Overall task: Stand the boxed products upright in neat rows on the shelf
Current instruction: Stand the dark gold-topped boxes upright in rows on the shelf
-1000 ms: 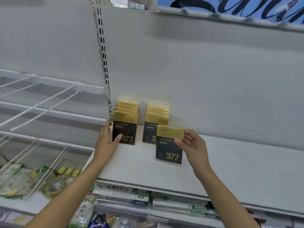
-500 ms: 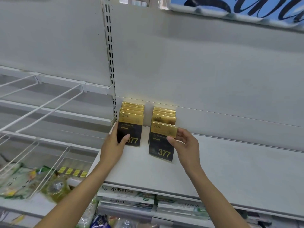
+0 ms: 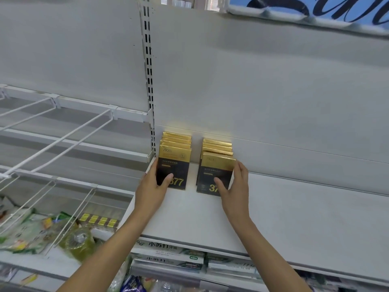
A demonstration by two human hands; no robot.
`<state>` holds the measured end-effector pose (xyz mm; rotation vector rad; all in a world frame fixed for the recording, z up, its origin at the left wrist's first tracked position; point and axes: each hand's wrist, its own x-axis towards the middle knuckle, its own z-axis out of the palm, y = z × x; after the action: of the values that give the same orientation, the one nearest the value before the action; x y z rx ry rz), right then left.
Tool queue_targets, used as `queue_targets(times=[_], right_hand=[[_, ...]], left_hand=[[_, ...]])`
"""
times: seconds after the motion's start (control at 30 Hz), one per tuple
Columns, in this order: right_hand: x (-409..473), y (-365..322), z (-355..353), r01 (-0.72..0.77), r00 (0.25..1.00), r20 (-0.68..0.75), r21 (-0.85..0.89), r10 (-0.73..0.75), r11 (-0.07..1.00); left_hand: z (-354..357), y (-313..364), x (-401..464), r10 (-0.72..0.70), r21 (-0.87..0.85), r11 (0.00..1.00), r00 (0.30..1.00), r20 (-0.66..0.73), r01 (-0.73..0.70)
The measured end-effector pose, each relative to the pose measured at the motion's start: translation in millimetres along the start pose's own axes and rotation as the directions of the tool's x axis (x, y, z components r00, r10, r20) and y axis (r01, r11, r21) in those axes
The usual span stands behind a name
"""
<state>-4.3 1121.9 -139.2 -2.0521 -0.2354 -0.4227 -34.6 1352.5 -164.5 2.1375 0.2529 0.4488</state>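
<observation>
since a second ago your right hand (image 3: 233, 186) has carried its gold-and-black box (image 3: 216, 172) back against the front of the right row (image 3: 217, 147), where it now stands upright on the shelf (image 3: 294, 218), clamped between thumb and fingers. your left hand (image 3: 150, 186) grips the left row's front box (image 3: 174, 165), long axis vertical; each hand sits just outboard of its own row, so square the faces from there.
</observation>
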Motion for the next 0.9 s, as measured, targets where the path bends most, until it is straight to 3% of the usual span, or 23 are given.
queue_targets(times=[0.13,0.4,0.6,0.73,0.9], right_hand=[[1,4,11,-0.084,0.996,0.048,0.113,0.079,0.99],[7,12,7,-0.113,0.991,0.083,0.129,0.103,0.985],[11,15,-13,-0.126,0.979,0.172,0.089,0.109,0.988],[0,16,-53,-0.06,0.987,0.151,0.022,0.056,0.998],[-20,10,-125,0.077,0.981,0.179,-0.022,-0.072,0.997]], left_hand=[[0,0,0,-0.044,-0.02,0.999,0.999,-0.002,0.044],[-1,5,-2,-0.056,-0.105,0.993,0.998,-0.014,0.054],[-9,11,-8,-0.088,-0.224,0.973,0.983,-0.163,0.05],[-13,24,-27,0.172,-0.083,0.975,0.939,-0.298,-0.205],[14,61,-48,0.422,-0.068,0.904,0.906,-0.029,-0.423]])
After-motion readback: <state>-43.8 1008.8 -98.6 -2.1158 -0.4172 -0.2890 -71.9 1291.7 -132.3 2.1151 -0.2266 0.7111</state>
